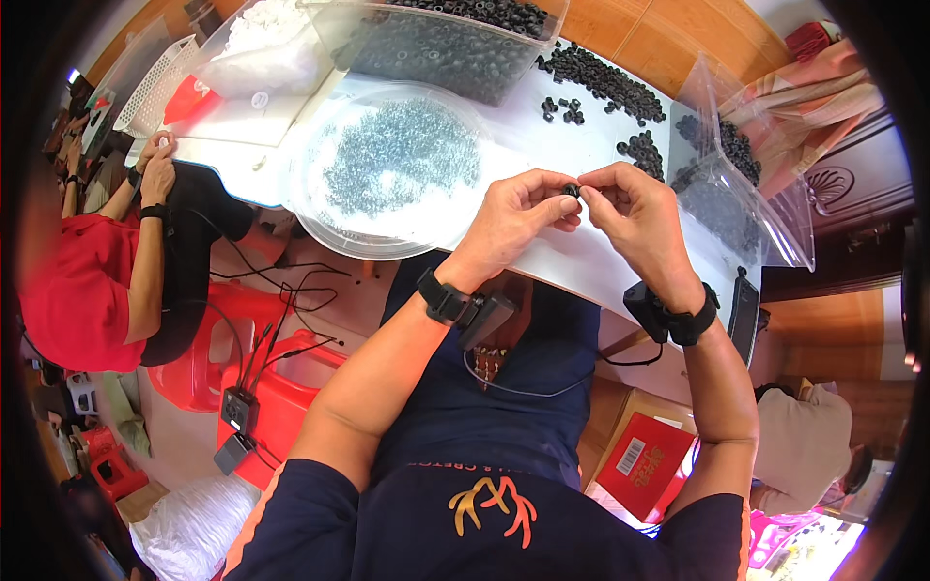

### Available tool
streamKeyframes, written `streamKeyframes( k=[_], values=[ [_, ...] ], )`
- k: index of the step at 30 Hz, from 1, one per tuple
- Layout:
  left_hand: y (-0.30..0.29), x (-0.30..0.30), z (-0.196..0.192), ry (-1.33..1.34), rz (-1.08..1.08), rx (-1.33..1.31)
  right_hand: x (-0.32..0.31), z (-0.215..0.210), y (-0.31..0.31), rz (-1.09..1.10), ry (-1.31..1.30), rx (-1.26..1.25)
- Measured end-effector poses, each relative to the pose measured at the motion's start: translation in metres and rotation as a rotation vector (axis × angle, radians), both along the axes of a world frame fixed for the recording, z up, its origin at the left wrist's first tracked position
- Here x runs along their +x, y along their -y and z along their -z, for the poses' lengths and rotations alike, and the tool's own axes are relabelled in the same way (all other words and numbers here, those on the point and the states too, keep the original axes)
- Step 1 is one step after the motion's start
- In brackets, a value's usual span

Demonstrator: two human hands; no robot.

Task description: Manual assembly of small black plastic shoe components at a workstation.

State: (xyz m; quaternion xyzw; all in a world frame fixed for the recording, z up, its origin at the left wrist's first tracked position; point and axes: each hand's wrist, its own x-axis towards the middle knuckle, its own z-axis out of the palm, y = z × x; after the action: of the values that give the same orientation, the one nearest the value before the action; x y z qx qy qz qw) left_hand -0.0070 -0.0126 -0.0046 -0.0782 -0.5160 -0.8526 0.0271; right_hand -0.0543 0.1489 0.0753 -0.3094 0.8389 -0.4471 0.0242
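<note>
Above the white tabletop, my two hands meet in front of me. My left hand pinches a small, round black part between thumb and fingertips. Thumb and forefinger of my right hand press together against the part's right side; whether they hold a piece of their own is too small to make out. Left of my hands sits a round clear tray with many small, clear, shiny pieces in it. Loose black parts like the held one lie beyond my hands, with a smaller cluster nearer.
A clear bin full of black parts stands at the back. Another clear box is on the right. A seated person in red works at left, near a white basket. Red stools with cables stand below.
</note>
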Motion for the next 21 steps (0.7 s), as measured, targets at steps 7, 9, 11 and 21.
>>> streamKeyframes(
  k=[7,9,11,21],
  values=[
    [0.001,0.002,-0.001,-0.009,0.001,-0.048,0.002,-0.010,-0.001,-0.074,-0.255,0.121],
    [0.001,0.003,-0.002,-0.009,0.006,-0.049,-0.002,-0.015,-0.007,-0.032,0.262,0.016],
    [0.002,0.003,-0.004,-0.023,0.034,-0.083,-0.006,-0.015,-0.012,-0.062,0.285,0.008],
    [-0.001,0.019,-0.035,-0.046,0.061,-0.138,-0.015,-0.013,-0.036,-0.160,0.892,-0.246]
  ],
)
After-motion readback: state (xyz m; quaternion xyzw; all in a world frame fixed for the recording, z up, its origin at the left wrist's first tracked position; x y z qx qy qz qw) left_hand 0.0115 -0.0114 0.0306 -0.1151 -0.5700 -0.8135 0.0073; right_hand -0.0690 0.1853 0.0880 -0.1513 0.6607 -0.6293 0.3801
